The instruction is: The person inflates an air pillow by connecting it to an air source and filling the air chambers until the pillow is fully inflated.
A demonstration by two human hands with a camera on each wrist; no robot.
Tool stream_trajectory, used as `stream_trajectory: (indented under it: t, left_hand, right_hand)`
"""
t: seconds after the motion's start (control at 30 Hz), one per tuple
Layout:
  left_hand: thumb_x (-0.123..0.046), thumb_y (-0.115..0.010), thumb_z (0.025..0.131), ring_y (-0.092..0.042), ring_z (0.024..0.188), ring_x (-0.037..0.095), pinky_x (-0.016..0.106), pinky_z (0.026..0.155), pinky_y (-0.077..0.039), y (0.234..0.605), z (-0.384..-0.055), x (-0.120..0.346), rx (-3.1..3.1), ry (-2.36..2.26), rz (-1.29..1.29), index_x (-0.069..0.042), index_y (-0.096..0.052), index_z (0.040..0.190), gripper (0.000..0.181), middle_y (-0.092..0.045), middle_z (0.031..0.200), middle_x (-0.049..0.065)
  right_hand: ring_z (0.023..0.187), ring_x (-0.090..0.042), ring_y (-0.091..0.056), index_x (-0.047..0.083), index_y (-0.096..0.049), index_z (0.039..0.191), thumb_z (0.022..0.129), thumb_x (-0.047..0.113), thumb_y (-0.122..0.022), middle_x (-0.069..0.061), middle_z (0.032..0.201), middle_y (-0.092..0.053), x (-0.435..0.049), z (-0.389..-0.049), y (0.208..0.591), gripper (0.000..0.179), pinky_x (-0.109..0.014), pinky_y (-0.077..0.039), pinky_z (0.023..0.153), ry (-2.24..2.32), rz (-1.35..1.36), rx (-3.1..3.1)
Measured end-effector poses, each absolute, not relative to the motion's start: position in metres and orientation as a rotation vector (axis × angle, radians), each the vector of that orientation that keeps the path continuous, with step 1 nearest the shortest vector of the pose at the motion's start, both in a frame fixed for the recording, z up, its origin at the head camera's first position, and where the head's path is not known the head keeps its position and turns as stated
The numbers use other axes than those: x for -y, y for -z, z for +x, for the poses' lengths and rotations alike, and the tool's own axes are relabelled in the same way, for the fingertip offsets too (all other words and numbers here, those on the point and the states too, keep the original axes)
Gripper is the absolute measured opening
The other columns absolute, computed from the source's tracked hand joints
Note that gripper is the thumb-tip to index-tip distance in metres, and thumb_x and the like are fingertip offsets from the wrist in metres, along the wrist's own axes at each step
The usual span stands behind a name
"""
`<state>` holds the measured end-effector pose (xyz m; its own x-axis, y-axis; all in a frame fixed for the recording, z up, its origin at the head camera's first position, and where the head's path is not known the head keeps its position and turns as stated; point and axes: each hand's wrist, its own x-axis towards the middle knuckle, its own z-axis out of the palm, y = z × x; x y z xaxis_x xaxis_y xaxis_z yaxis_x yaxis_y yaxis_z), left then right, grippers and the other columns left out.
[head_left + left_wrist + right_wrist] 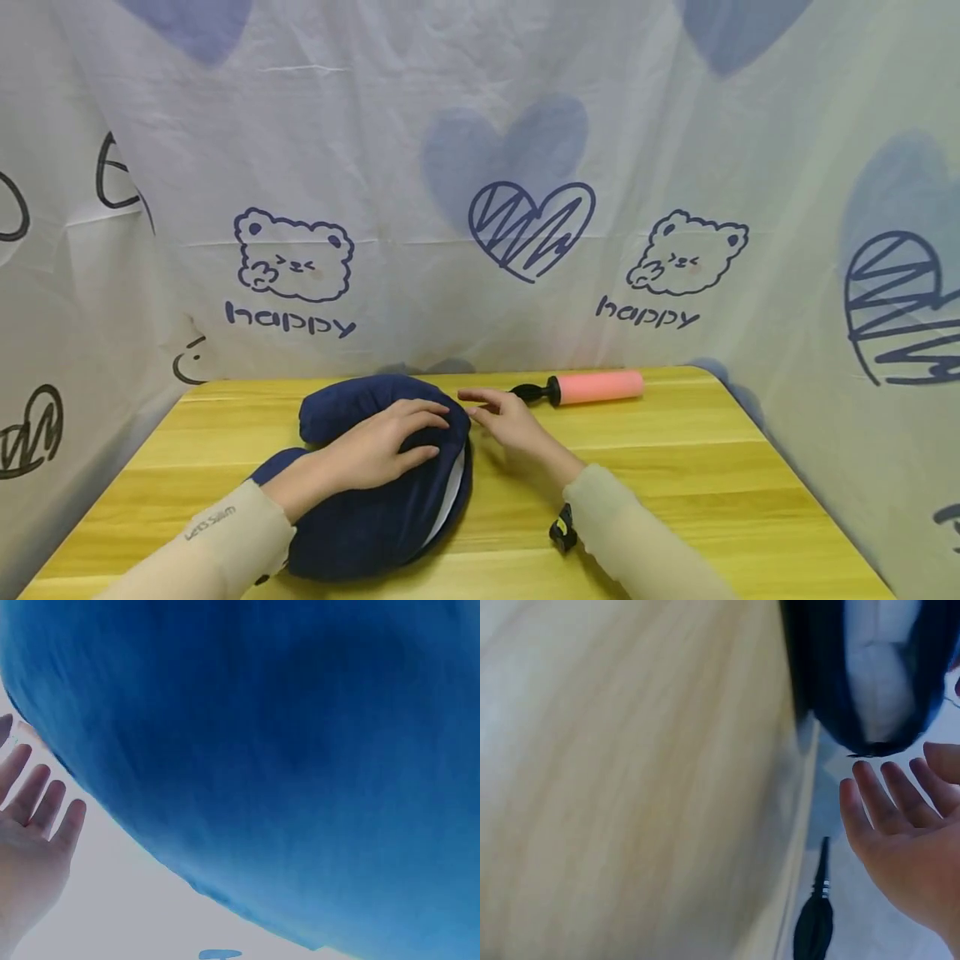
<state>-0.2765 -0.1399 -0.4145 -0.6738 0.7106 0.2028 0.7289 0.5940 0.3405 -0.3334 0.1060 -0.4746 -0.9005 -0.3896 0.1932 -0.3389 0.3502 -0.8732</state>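
A navy U-shaped neck pillow (360,517) lies on the table, its rounded side toward the right. A gap along its outer edge exposes a white inside (448,492), which also shows in the right wrist view. Over the upper face of the pillow, my left hand (386,446) spreads its relaxed fingers. My right hand (510,425) is at the pillow's far right edge, fingers extended and thumb apart. In the right wrist view those fingertips (862,769) are right by the end of the gap. Neither hand grips anything.
Behind my right hand, a hand pump with a pink barrel (600,387) and black handle lies near the back of the wooden table (675,475). White printed cloth (412,167) hangs behind the table and along both sides.
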Motion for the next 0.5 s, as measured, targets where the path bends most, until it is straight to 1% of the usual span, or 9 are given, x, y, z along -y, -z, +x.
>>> stream_trajectory:
  t: [0.13, 0.2, 0.27, 0.4, 0.5]
  left_hand:
    - [-0.036, -0.064, 0.104, -0.045, 0.145, 0.032, 0.055, 0.116, -0.037, 0.414, -0.291, 0.138, 2.824, 0.511, -1.258, -0.011, -0.062, 0.144, 0.047, -0.051, 0.155, 0.008]
    - [-0.042, -0.061, 0.105, -0.043, 0.147, 0.032, 0.056, 0.118, -0.034, 0.414, -0.297, 0.137, 2.856, 0.457, -1.277, -0.013, -0.059, 0.147, 0.051, -0.048, 0.157, 0.008]
    - [-0.047, -0.059, 0.105, -0.040, 0.149, 0.033, 0.056, 0.119, -0.030, 0.416, -0.301, 0.135, 2.878, 0.406, -1.307, -0.015, -0.057, 0.150, 0.055, -0.046, 0.159, 0.007]
    - [-0.050, -0.057, 0.105, -0.037, 0.150, 0.033, 0.057, 0.121, -0.026, 0.420, -0.307, 0.131, 2.894, 0.333, -1.364, -0.016, -0.055, 0.152, 0.057, -0.046, 0.160, 0.008]
    - [-0.051, -0.057, 0.105, -0.037, 0.150, 0.034, 0.058, 0.121, -0.026, 0.424, -0.310, 0.128, 2.887, 0.297, -1.395, -0.017, -0.056, 0.152, 0.058, -0.047, 0.158, 0.008]
  right_hand:
    - [0.112, -0.029, -0.068, 0.000, -0.064, 0.139, 0.106, 0.002, -0.054, -0.020, 0.137, -0.065, -0.102, -0.342, 0.482, 0.034, -0.046, -0.057, 0.090, 1.682, -0.594, -2.443]
    - [0.106, -0.026, -0.069, 0.000, -0.065, 0.137, 0.106, 0.000, -0.053, -0.020, 0.134, -0.066, -0.101, -0.346, 0.487, 0.033, -0.043, -0.058, 0.087, 1.667, -0.599, -2.458]
    - [0.101, -0.023, -0.069, 0.000, -0.067, 0.134, 0.105, -0.001, -0.054, -0.020, 0.130, -0.068, -0.100, -0.348, 0.490, 0.032, -0.043, -0.059, 0.084, 1.640, -0.602, -2.487]
    - [0.096, -0.022, -0.069, 0.000, -0.068, 0.131, 0.104, 0.000, -0.056, -0.017, 0.122, -0.070, -0.099, -0.351, 0.494, 0.029, -0.043, -0.059, 0.082, 1.621, -0.580, -2.519]
    - [0.091, -0.019, -0.068, 0.001, -0.071, 0.126, 0.103, 0.002, -0.060, -0.014, 0.114, -0.072, -0.099, -0.353, 0.495, 0.025, -0.037, -0.059, 0.078, 1.611, -0.553, -2.557]
